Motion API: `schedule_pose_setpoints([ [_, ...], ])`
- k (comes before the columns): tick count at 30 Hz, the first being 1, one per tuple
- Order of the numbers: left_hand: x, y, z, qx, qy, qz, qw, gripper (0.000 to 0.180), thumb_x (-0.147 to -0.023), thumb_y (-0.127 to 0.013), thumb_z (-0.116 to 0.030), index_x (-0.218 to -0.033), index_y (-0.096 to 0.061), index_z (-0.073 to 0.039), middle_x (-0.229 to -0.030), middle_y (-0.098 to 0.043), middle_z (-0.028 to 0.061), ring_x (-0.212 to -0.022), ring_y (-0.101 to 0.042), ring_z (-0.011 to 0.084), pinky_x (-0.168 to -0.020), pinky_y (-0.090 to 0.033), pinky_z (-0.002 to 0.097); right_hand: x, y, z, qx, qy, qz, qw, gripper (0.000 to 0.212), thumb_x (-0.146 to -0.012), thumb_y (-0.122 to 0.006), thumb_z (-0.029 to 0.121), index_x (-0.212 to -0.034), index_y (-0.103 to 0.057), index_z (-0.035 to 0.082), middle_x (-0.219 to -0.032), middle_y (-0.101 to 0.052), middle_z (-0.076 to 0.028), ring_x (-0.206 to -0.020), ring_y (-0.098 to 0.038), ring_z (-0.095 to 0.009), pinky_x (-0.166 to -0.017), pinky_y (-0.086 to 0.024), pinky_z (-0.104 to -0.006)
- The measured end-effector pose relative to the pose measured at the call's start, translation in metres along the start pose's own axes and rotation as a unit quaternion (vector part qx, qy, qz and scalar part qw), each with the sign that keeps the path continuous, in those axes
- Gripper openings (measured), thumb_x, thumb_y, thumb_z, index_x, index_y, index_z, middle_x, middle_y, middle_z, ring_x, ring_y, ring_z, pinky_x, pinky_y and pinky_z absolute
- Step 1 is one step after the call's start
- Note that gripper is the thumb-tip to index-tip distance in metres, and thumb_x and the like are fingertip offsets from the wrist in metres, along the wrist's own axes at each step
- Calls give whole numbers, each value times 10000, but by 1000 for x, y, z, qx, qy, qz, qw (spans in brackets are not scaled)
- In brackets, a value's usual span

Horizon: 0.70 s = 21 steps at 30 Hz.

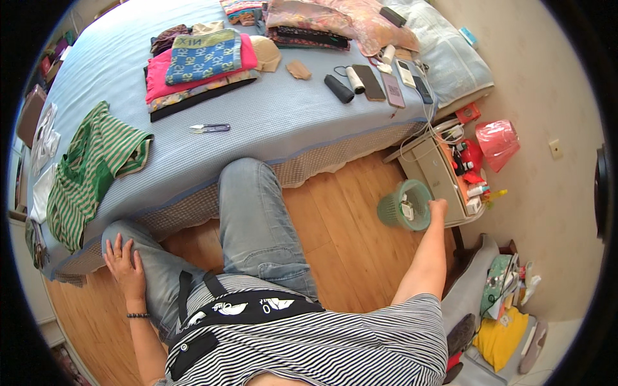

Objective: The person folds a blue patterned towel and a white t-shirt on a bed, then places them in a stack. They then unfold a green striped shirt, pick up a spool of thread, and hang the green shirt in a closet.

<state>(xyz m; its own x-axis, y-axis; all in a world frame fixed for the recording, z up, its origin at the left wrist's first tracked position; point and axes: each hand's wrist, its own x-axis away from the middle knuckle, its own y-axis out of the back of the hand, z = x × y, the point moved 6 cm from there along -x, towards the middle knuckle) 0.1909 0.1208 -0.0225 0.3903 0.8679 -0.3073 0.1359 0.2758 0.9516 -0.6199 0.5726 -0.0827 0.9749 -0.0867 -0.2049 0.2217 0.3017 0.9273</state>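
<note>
My left hand (124, 264) rests flat on my left knee, its fingers spread and holding nothing. Out to the right, my right hand (438, 210) is closed at the rim of a green mesh wastebasket (391, 209). The basket is tilted toward me beside the bedside cabinet, and some small whitish things (407, 209) show inside it. On the bed, a green striped shirt (90, 177) lies crumpled ahead of my left hand. Small purple-handled thread snips (211, 128) lie near the bed's front edge.
The bed (270, 125) bears folded clothes (203, 61), a tan scrap (298, 69), phones (393, 90) and a black cylinder (338, 89). A cluttered cabinet (434, 177) with a red lamp (497, 144) stands right. A grey seat with a yellow bag (502, 338) is at lower right.
</note>
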Motion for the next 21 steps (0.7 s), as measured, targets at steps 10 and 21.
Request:
schedule_pose_setpoints([
  [10, 1, 10, 2, 60, 29, -21, 998, 240, -838, -586, -137, -1074, -616, -106, -1366, -460, 60, -1348, -288, 312, -1110, -175, 499, 180, -59, 223, -125, 384, 233, 885, 593, -734, -723, 163, -1273, -498, 62, -1269, -513, -167, -1168, -492, -326, -976, -413, -398],
  [21, 24, 21, 32, 104, 64, -70, 990, 256, -805, -629, -183, -1056, -638, -131, -1323, -496, 59, -1324, -324, 316, -1097, -203, 512, 478, 40, 411, -162, 753, 158, 618, 381, -787, -669, 282, -1094, -614, 65, -1215, -571, -92, -1189, -490, -284, -1022, -309, -462],
])
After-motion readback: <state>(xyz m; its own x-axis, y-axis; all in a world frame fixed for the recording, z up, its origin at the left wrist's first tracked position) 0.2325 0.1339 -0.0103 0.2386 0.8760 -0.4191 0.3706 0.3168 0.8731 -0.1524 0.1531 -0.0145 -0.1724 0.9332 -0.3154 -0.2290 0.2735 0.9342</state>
